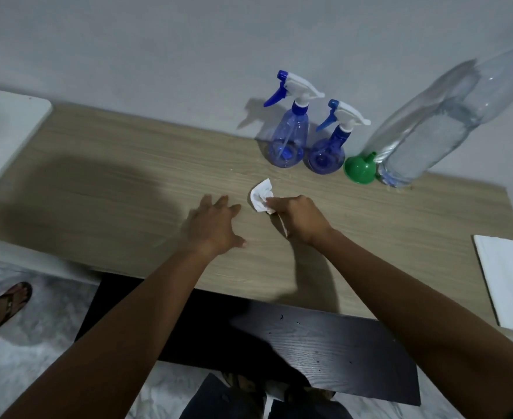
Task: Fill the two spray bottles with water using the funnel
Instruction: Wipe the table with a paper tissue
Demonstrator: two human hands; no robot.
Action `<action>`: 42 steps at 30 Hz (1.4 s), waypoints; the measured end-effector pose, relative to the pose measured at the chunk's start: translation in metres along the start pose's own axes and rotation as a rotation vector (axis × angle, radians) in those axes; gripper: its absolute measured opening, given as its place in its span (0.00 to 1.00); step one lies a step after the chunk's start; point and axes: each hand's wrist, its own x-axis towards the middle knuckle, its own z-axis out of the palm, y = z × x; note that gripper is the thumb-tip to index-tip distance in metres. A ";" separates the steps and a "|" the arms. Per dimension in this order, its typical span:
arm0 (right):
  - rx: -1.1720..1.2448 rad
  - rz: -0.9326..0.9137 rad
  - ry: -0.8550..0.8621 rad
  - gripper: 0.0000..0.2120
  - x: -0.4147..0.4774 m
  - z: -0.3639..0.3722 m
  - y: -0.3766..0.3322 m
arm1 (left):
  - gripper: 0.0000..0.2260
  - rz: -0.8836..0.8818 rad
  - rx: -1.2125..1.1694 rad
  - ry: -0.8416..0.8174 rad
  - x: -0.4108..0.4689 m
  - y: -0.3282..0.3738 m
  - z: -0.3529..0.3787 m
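My right hand point(300, 219) grips a crumpled white tissue point(261, 196) on the table point(113, 189); my left hand point(216, 225) rests flat just left of it, fingers point(223, 204) spread, holding nothing. Far right stand the taller spray bottle point(288, 137) and the shorter spray bottle point(327, 152), the green funnel point(360, 169) between them and the water bottle point(430, 122).

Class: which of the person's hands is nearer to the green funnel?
Right. The right hand, gripping a white tissue, is left of the funnel and nearer the person; the left hand, spread open, is farther left still.
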 end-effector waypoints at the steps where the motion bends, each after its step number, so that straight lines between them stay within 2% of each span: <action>1: 0.037 0.034 0.077 0.17 0.002 -0.005 0.005 | 0.47 0.038 -0.015 -0.041 0.001 0.004 0.000; 3: 0.010 0.060 0.203 0.12 0.011 -0.016 0.014 | 0.51 0.051 -0.032 -0.096 0.002 0.011 0.001; 5: -0.049 0.066 0.239 0.10 0.019 -0.023 0.022 | 0.53 0.037 -0.017 -0.102 0.004 0.011 0.001; 12: -0.186 0.080 0.113 0.15 0.039 -0.021 0.042 | 0.54 0.021 -0.017 -0.096 0.010 0.011 0.005; 16: -0.083 0.086 0.131 0.09 0.032 -0.020 0.034 | 0.54 0.017 -0.038 -0.094 0.010 0.012 0.005; 19: -0.040 0.073 0.071 0.14 0.027 -0.021 0.034 | 0.54 0.011 -0.052 -0.098 0.011 0.012 0.005; 26: 0.045 0.186 -0.029 0.20 0.020 -0.013 0.017 | 0.53 0.009 -0.060 -0.093 0.009 0.014 0.004; 34: 0.072 0.085 -0.031 0.21 -0.031 0.015 -0.003 | 0.53 0.027 -0.120 -0.025 0.001 0.012 0.009; 38: 0.061 0.019 -0.047 0.21 -0.065 0.025 -0.011 | 0.48 0.062 -0.138 0.034 -0.016 0.006 0.016; 42: 0.088 -0.048 -0.047 0.20 -0.098 0.038 -0.022 | 0.52 0.137 -0.060 0.052 -0.047 -0.004 0.036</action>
